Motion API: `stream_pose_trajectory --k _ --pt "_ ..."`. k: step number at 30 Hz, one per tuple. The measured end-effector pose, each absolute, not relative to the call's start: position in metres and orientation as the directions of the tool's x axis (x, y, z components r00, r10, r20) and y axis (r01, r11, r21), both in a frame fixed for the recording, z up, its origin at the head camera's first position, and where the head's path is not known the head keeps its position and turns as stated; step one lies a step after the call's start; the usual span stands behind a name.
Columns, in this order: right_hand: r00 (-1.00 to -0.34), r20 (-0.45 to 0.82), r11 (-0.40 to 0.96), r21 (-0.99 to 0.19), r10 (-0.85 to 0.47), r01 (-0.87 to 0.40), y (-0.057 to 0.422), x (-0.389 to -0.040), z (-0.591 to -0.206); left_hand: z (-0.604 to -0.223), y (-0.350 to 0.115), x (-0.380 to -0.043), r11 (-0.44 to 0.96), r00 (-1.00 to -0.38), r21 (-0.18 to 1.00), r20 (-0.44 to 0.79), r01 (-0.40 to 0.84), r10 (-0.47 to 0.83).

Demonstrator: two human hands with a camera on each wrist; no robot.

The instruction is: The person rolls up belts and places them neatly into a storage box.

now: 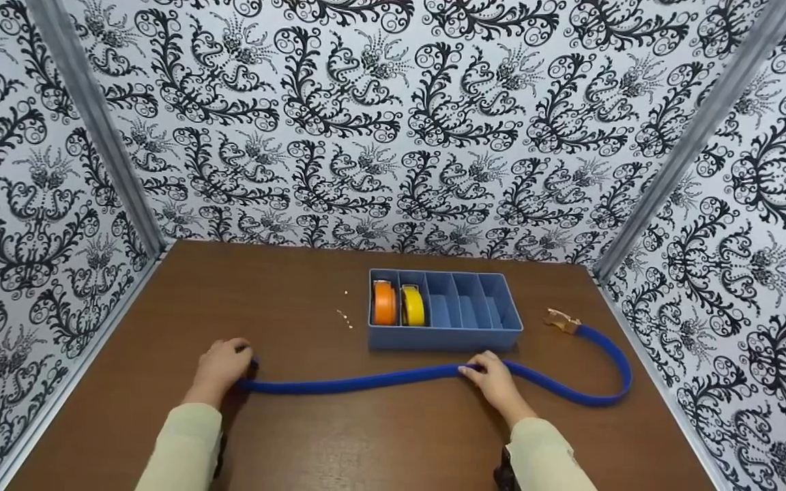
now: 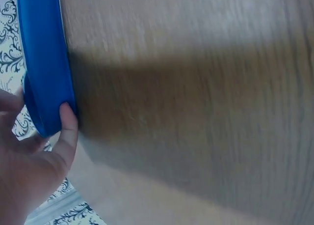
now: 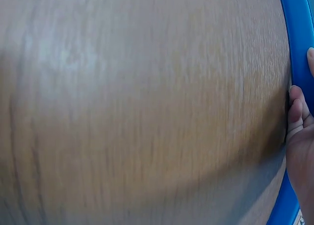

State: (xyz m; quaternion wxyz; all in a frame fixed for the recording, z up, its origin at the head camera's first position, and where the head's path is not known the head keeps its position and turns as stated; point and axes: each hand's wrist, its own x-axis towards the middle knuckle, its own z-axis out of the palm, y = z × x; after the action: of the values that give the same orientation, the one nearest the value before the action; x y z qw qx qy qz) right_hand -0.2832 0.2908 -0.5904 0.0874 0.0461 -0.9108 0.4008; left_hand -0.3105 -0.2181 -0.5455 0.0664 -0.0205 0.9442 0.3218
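A long blue belt point(image 1: 359, 383) lies on edge across the table, its gold buckle point(image 1: 562, 320) at the far right end. My left hand point(image 1: 221, 368) holds the belt's left end; in the left wrist view the blue strap point(image 2: 44, 53) bends back on itself between thumb and fingers. Farther along, to the right, my right hand point(image 1: 492, 383) pinches the belt between thumb and fingers. Beyond that hand the strap curves round in a loop up to the buckle. In the right wrist view only part of the right hand point(image 3: 301, 131) shows, at the edge beside the strap point(image 3: 297, 28).
Behind the belt stands a blue-grey divided box point(image 1: 444, 339). A rolled orange belt point(image 1: 384, 303) sits in its leftmost compartment, a rolled yellow belt point(image 1: 413, 307) in the second. Small shiny specks point(image 1: 344, 316) lie left of the box. Patterned walls enclose the brown table point(image 1: 338, 443).
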Motion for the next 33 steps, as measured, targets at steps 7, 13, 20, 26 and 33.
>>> stream_pose_trajectory --k 7,13,20,26,33 --pt "-0.982 0.189 0.657 -0.740 -0.008 -0.147 0.290 -0.284 -0.589 -0.554 -0.211 -0.311 0.858 -0.999 0.512 -0.027 -0.044 -0.036" --pt "-0.982 0.187 0.658 -0.738 -0.014 -0.150 0.289 -0.282 -0.587 -0.556 -0.213 -0.312 0.885 -0.999 0.464 0.013 -0.024 -0.033" --pt "-0.988 0.156 0.672 -0.731 -0.007 -0.120 0.289 -0.280 -0.587 -0.551 -0.224 -0.303 0.897 -0.993 0.441 0.115 0.019 -0.036" --pt "-0.988 0.153 0.673 -0.731 0.000 -0.113 0.290 -0.281 -0.587 -0.547 -0.231 -0.300 0.886 -0.998 0.463 0.063 0.025 -0.004" --pt "-0.976 0.218 0.666 -0.724 -0.024 -0.178 0.291 -0.280 -0.590 -0.540 -0.231 -0.302 0.878 -0.994 0.479 -0.089 0.008 0.057"
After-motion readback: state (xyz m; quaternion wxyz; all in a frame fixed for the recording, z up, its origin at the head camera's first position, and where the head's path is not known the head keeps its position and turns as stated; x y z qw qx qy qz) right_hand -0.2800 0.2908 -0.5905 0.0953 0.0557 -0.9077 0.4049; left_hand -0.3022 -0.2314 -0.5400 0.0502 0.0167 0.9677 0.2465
